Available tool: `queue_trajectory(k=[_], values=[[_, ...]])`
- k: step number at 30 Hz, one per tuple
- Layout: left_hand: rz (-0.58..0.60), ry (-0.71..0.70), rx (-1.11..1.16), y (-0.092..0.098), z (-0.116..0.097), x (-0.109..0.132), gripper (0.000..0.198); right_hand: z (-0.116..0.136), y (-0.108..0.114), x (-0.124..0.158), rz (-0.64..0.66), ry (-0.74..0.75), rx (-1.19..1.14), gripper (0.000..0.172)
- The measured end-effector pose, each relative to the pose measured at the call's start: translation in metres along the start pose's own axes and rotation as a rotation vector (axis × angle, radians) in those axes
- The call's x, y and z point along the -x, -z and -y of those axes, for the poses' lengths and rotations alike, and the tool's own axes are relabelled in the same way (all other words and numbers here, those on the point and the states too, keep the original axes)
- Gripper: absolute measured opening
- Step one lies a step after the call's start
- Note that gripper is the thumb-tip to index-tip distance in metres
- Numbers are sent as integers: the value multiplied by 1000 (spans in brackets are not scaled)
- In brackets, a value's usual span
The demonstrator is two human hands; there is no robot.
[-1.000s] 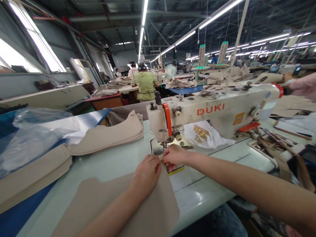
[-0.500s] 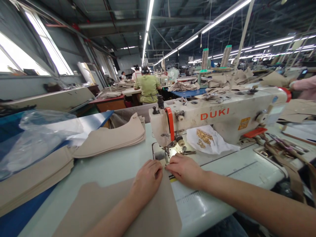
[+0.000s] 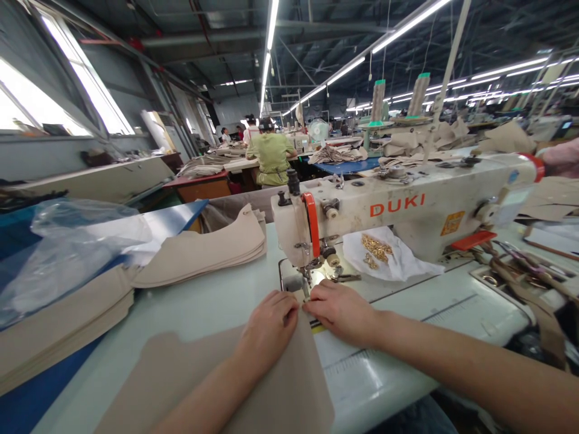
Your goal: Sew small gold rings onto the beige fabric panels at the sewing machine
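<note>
Under the lit needle area of the sewing machine [image 3: 398, 208] lies one corner of a large beige fabric panel [image 3: 289, 386], which spreads over the table towards me. My left hand [image 3: 271, 319] rests on the panel with its fingers curled and pinching the panel's edge just in front of the presser foot. Close beside it, my right hand [image 3: 339, 307] has thumb and fingers pressed together at the same corner, to the right of the needle. The fingertips of both hands nearly meet. What exactly lies between the right fingertips is mostly hidden.
Stacked beige pieces [image 3: 208, 247] lie left of the machine, with another stack [image 3: 67, 319] nearer me. Gold metal parts [image 3: 376, 248] sit on a white cloth [image 3: 402, 265] behind the needle. Straps and scissors [image 3: 520, 259] lie at right. A person in green [image 3: 271, 157] sits ahead.
Both hands and the panel stay almost in place at the needle. The view has shifted very slightly; nothing is visibly taken up or let go.
</note>
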State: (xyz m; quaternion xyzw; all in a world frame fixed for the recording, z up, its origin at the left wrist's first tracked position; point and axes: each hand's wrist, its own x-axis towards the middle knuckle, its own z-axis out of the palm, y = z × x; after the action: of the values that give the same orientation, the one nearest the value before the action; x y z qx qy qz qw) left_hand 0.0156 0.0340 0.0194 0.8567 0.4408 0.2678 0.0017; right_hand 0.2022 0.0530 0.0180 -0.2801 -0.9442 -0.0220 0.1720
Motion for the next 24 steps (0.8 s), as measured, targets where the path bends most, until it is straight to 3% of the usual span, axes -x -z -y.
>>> queue_trajectory(k=[10, 18, 24], values=[[-43, -46, -34, -6, 6, 3, 16, 7, 29, 30, 119, 295, 127, 13], [8, -58, -52, -6, 9, 5, 14, 15, 3, 14, -64, 231, 79, 18], [-40, -79, -61, -7, 8, 6, 15, 15, -6, 13, -35, 256, 8, 17]])
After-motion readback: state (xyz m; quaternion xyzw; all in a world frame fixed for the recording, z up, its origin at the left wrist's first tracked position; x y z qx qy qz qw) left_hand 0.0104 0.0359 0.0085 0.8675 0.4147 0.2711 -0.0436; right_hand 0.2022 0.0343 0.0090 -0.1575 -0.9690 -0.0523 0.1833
